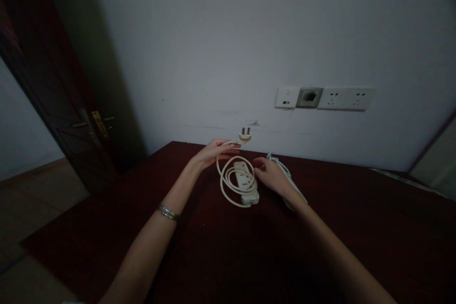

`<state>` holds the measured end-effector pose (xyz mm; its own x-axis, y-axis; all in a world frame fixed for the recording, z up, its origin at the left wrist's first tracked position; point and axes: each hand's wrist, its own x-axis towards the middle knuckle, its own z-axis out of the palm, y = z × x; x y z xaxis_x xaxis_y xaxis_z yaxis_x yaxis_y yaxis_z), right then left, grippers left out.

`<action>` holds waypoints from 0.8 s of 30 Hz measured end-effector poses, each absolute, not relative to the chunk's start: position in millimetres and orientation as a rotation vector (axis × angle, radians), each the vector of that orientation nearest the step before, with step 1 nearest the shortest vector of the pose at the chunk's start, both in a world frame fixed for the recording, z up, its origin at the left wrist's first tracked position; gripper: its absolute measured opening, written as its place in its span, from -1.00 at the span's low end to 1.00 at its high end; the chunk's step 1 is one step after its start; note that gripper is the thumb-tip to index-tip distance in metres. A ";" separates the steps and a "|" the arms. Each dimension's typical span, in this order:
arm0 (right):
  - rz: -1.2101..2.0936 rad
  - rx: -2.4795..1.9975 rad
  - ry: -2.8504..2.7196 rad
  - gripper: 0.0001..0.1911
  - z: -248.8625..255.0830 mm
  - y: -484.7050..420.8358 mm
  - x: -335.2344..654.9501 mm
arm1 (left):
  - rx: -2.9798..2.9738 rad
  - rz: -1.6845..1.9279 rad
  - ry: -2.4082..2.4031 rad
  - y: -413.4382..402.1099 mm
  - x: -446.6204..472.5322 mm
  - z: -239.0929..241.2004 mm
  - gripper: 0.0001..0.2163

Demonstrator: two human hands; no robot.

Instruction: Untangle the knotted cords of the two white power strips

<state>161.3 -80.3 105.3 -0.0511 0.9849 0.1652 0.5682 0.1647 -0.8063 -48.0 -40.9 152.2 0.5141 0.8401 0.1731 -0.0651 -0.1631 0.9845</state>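
While the left hand (212, 153) bears the cord (244, 206) close to its plug (245, 137), the loops lie between the hands, over the strip (250, 197). The left fingers are extended; whether they pinch the cord I cannot tell. The right hand (273, 175) is curled at the loops' near edge, its grip likewise unclear. To handle the cord well, I'd steady the loops with the right hand and guide it from the plug end, prongs clear of the fingers (a hard tug could tangle it).

Counted: one plug, one strip between the hands, and one white bundle (300, 193), perhaps another strip, partly hidden behind the right hand. One table (221, 247) lies under both hands; one bracelet (168, 212) circles the left wrist. Four wall plates (309, 98) sit beyond and above the right hand; one door (71, 104) stands far left of the left hand.
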 end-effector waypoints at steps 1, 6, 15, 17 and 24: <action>0.635 -1.435 -1.741 -0.60 109.7 -84.1 158.1 | 1.535 0.968 0.707 -43.1 -43.2 154.1 -0.70; 0.441 -0.998 -1.892 -0.62 124.5 -105.3 139.4 | 1.670 1.112 0.657 -60.2 -23.1 163.2 -0.74; 0.686 -0.849 -1.635 -0.72 129.8 -112.8 119.5 | 2.087 1.190 0.586 -102.3 3.8 178.5 -0.78; 0.752 -0.841 -1.519 -0.71 134.9 -113.8 119.6 | 2.085 1.228 0.594 -105.1 7.5 178.0 -0.72; 1.238 -0.640 -1.206 -0.59 147.2 -125.0 123.1 | 2.004 1.165 0.630 -107.7 3.1 181.4 -0.56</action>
<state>123.1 -125.0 147.2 -0.1158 0.9354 0.3342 -0.3585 0.2744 -0.8923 3.1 -107.7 181.4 0.4711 0.7075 0.5267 0.0538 -0.6191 0.7835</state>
